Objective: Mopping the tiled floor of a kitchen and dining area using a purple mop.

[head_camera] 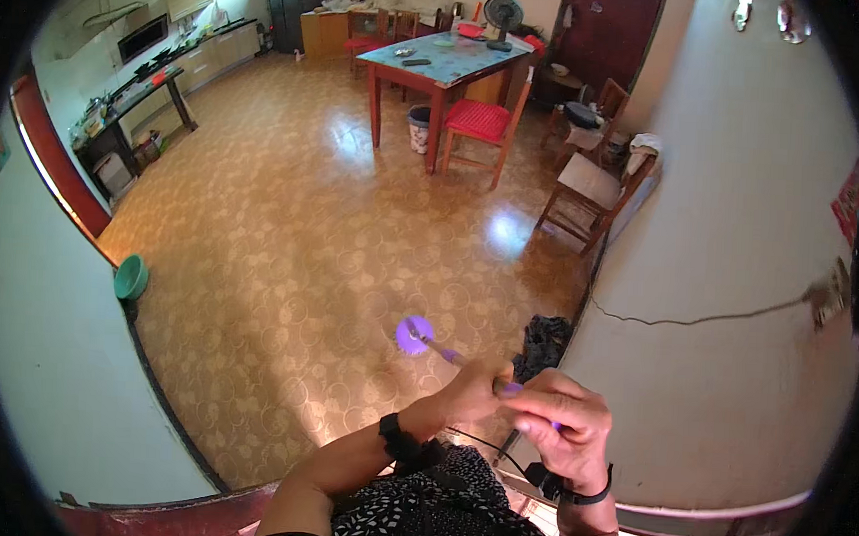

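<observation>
Both hands are in front of my body, close together on one pole. My left hand (476,391) is closed around the mop handle (449,355). Just to its right and nearer the pole's top end, my right hand (565,418) also grips the handle, with its fingers curled. From the hands the pole slants down and away to a round purple mop head (413,335), which rests on the patterned floor. Most of the mop's fringe is hidden beneath the purple disc. Black straps sit around both wrists.
A dark crumpled bag or cloth (546,340) lies by the right wall. Wooden chairs (590,180) and a red-legged table (442,59) stand ahead. A green basin (131,277) is at the left wall; a cord (657,322) runs along the right wall.
</observation>
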### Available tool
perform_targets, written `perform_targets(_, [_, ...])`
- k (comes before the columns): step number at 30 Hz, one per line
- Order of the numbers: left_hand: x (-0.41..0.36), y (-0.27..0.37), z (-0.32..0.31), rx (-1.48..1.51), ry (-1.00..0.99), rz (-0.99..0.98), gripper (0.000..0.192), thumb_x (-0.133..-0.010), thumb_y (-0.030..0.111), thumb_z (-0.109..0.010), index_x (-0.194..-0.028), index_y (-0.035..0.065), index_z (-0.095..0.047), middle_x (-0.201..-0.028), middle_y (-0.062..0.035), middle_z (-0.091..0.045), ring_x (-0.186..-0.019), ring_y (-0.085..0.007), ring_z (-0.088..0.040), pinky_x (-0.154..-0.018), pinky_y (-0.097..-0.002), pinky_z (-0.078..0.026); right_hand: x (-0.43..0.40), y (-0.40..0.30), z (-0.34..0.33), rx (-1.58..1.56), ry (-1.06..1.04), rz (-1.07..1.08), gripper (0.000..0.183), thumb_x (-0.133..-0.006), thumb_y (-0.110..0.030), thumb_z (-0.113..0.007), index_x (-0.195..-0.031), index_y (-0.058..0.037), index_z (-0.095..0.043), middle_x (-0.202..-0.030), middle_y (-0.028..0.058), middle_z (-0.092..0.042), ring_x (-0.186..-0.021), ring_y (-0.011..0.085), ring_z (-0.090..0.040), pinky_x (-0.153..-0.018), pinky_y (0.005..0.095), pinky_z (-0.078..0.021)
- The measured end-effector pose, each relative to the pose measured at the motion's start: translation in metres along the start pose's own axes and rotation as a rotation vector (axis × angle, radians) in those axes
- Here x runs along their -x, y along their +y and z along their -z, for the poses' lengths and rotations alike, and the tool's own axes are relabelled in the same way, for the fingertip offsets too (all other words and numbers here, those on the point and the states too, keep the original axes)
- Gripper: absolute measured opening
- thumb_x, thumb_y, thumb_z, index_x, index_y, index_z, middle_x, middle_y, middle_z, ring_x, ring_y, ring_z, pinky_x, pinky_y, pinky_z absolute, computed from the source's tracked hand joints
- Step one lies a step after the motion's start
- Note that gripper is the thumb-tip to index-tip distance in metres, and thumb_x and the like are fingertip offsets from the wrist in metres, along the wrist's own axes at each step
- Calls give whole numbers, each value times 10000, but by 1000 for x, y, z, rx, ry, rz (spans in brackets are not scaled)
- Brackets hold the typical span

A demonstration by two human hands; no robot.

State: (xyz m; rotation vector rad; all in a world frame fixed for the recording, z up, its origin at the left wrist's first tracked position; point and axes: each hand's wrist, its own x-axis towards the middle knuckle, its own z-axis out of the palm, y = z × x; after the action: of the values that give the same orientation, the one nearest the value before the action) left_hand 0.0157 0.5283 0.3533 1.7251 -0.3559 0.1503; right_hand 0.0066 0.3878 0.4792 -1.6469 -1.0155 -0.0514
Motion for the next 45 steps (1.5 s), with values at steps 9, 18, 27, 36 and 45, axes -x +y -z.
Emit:
perform_targets(9, [-59,-140,-3,-122,86,406,173,-675,66,-685,-784,8,-564,-765,-143,-597,-712,-232,-592,-612,-341,-460,-15,141,8,266,-13,-135,276,-773,39,-540,-1018,-55,-628,-809,115,-557,-645,227,-555,-528,295,-421])
perform_targets(18, [-71,-210,-20,40,-507,282,313,-644,147,-724,-877,52,-538,-746,-56,-556,-713,-178,-531,-622,-313,-430,-25,127,38,974,-782,-586,372,-736,-177,-593,-1094,-179,-492,-613,94,-590,-571,297,-596,-481,436,-427])
perform_targets(27, [-113,-231,13,-17,-839,230,403,-590,264,-746,-861,40,-551,-761,-96,-585,-732,-252,-561,-641,-380,-423,-23,174,29,975,-734,-742,397,-671,-264,-662,-1048,-213,-548,-610,93,-585,-578,305,-597,-518,420,-463])
perform_targets(36, [-128,-289,178,-227,-568,370,390,-609,254,-734,-919,44,-621,-797,-118,-639,-742,-274,-604,-666,-376,-462,-171,231,-81,890,-785,-659,369,-705,-187,-604,-1072,-172,-566,-681,141,-602,-623,342,-591,-537,437,-457])
perform_targets(45, [-90,-323,320,-525,-297,488,243,-651,226,-719,-797,65,-611,-823,-176,-616,-766,-352,-584,-658,-399,-464,-239,291,-204,646,-824,-325,757,-712,-103,-535,-1398,-212,-231,-574,147,-553,-519,341,-557,-457,443,-415])
